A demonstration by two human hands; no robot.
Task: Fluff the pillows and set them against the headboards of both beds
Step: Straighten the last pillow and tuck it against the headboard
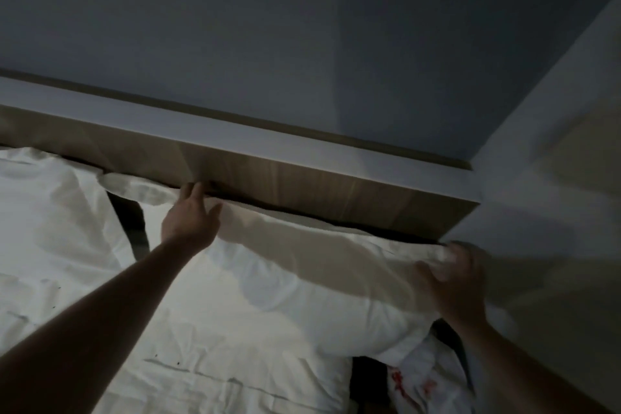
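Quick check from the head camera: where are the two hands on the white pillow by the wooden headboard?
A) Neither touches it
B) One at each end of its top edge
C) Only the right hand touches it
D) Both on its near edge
B: the left hand holds one end of the white pillow's top edge and the right hand grips the other, by the wooden headboard.

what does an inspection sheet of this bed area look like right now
surface: bed in wrinkled white linen with small dark specks
job's things: white pillow along wooden headboard, dark gap between; second pillow to its left
clutter: white cloth with red marks under the pillow's near right corner
grippers: left hand on the pillow's upper left corner; right hand grips its right end
cables: nothing seen
surroundings: dim room, grey wall, side wall on the right
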